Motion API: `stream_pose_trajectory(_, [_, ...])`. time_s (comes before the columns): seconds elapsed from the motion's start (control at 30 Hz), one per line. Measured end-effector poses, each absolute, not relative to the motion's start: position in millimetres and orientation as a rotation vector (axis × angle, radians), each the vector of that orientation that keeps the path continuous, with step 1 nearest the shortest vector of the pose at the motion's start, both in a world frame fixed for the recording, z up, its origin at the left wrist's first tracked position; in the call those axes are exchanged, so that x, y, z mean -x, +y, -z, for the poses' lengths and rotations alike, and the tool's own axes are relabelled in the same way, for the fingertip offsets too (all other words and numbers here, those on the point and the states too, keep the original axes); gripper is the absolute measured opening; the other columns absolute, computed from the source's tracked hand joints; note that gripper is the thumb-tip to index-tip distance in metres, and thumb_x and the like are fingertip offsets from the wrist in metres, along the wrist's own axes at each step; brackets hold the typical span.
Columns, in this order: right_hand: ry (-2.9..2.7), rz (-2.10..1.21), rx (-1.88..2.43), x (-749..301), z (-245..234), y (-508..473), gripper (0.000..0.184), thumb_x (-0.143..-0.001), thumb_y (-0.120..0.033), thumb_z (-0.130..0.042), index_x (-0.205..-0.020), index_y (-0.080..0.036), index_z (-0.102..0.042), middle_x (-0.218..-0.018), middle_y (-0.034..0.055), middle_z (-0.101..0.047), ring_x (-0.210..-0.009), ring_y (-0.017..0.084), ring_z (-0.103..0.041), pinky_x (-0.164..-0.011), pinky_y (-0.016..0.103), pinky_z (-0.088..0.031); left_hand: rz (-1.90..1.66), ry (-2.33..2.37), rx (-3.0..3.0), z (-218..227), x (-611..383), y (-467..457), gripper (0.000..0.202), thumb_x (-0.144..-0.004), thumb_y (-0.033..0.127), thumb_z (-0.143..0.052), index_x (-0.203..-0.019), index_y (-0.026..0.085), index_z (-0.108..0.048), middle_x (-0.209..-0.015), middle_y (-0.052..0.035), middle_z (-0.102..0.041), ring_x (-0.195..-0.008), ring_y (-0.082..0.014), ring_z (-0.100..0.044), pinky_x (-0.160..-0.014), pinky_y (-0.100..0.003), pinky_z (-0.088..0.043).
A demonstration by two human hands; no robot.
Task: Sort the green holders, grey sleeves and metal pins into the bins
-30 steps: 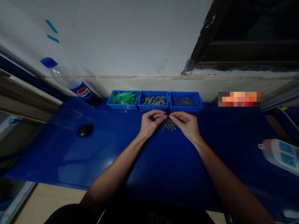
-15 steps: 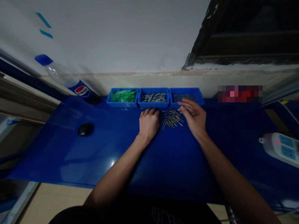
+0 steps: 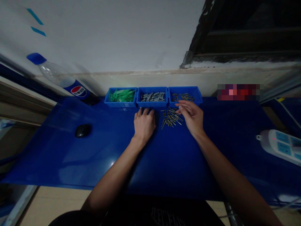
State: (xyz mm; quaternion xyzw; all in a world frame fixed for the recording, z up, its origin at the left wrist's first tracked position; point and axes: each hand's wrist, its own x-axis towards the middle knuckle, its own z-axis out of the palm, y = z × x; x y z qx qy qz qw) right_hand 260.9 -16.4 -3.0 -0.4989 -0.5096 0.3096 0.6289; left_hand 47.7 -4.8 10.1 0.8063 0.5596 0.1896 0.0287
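A loose pile of thin brass-coloured rods (image 3: 171, 118) lies on the blue table between my hands. My left hand (image 3: 144, 124) rests left of the pile, fingers curled downward in front of the middle bin; a thin piece shows at its fingertips, too small to name. Right of the pile is my right hand (image 3: 191, 116), thumb and forefinger brought together over the pile's edge. Whatever sits in that pinch is hidden. Behind them stand three blue bins: a left bin (image 3: 122, 104) of green strips, a middle bin (image 3: 152, 104) of grey short pieces, and a right bin (image 3: 198, 98) of similar rods.
A cola bottle (image 3: 78, 91) leans in view at the back left, with a black computer mouse (image 3: 82, 130) in front of it. On the right lies a white power strip (image 3: 279, 146). A blurred-out red item (image 3: 238, 92) is by the wall (image 3: 131, 37).
The whole view has shifted slightly. My left hand has moved a little left, away from the pile. My right hand stays close to the rods, its fingers still pinched.
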Motion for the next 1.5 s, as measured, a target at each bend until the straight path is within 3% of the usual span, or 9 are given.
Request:
stream_pose_trajectory(0.17, [-1.159, -0.719, 1.132, -263, 3, -16, 0.020, -0.091, -0.034, -0.077, -0.110, -0.026, -0.077, -0.102, 0.0044, -0.081, -0.075, 0.017, -0.074, -0.075, 0.036, -0.062, -0.550, 1.748, -2.530, -12, -45, -1, 0.025, -0.100, 0.015, -0.055, -0.112, 0.019, -0.077, -0.116, -0.0168, -0.074, -0.102, -0.0355, -0.070, -0.089, -0.051, -0.050])
stream_pose_trajectory(0.43, [-1.165, -0.713, 1.173, -262, 3, -16, 0.020, -0.091, -0.036, -0.076, -0.107, -0.026, -0.076, -0.100, 0.0049, -0.081, -0.075, 0.019, -0.075, -0.075, 0.039, -0.063, -0.535, 1.586, -2.535, -4, -40, 5, 0.041, -0.093, -0.001, -0.048, -0.115, 0.018, -0.078, -0.106, -0.0149, -0.076, -0.099, -0.0316, -0.068, -0.084, -0.044, -0.057])
stream_pose_trajectory(0.57, [-1.162, -0.725, 1.156, -263, 3, -16, 0.019, -0.091, -0.035, -0.075, -0.108, -0.026, -0.077, -0.099, 0.0045, -0.081, -0.073, 0.018, -0.074, -0.074, 0.038, -0.062, -0.606, 1.503, -2.528, 0, -40, 7, 0.049, -0.093, -0.001, -0.044, -0.128, 0.016, -0.075, -0.109, -0.0158, -0.071, -0.104, -0.0313, -0.064, -0.094, -0.047, -0.056])
stream_pose_trajectory(0.7, [-1.168, -0.714, 1.175, -262, 3, -17, 0.019, -0.091, -0.036, -0.075, -0.107, -0.026, -0.076, -0.098, 0.0050, -0.081, -0.073, 0.018, -0.074, -0.075, 0.039, -0.063, -0.834, 1.347, -2.413, 2, -45, 8, 0.045, -0.097, 0.004, -0.045, -0.130, 0.015, -0.073, -0.111, -0.0141, -0.066, -0.102, -0.0265, -0.062, -0.095, -0.043, -0.056])
stream_pose_trajectory(0.93, [-1.195, -0.725, 1.167, -262, 5, -16, 0.020, -0.092, -0.035, -0.074, -0.108, -0.025, -0.076, -0.098, 0.0054, -0.081, -0.073, 0.018, -0.074, -0.074, 0.037, -0.061, -1.185, 1.213, -2.007, -5, -55, 8, 0.025, -0.097, 0.011, -0.060, -0.108, 0.018, -0.080, -0.097, -0.0076, -0.069, -0.090, -0.0197, -0.065, -0.087, -0.035, -0.057])
stream_pose_trajectory(1.13, [-1.195, -0.752, 1.196, -262, 6, -17, 0.018, -0.091, -0.037, -0.074, -0.103, -0.024, -0.077, -0.093, 0.0050, -0.082, -0.071, 0.018, -0.073, -0.072, 0.036, -0.061, -1.222, 1.103, -1.583, 10, -60, 12, 0.013, -0.092, 0.024, -0.073, -0.100, 0.020, -0.083, -0.105, -0.0083, -0.079, -0.093, -0.0198, -0.073, -0.087, -0.033, -0.059])
stream_pose_trajectory(1.3, [-1.274, -0.727, 1.234, -262, 9, -18, 0.017, -0.093, -0.036, -0.073, -0.105, -0.025, -0.078, -0.097, 0.0053, -0.082, -0.078, 0.020, -0.076, -0.077, 0.038, -0.062, -1.196, 1.055, -1.315, 19, -62, 14, 0.019, -0.085, 0.032, -0.082, -0.098, 0.019, -0.084, -0.104, -0.0086, -0.083, -0.094, -0.0218, -0.077, -0.094, -0.039, -0.062])
stream_pose_trajectory(1.5, [-1.486, -0.664, 1.258, -256, 9, -21, 0.024, -0.090, -0.031, -0.076, -0.113, -0.025, -0.078, -0.104, 0.0058, -0.082, -0.083, 0.020, -0.076, -0.078, 0.037, -0.061, -1.177, 1.019, -1.249, 11, -64, 10, 0.021, -0.080, 0.035, -0.087, -0.096, 0.021, -0.086, -0.102, -0.0072, -0.084, -0.091, -0.0226, -0.079, -0.090, -0.039, -0.064])
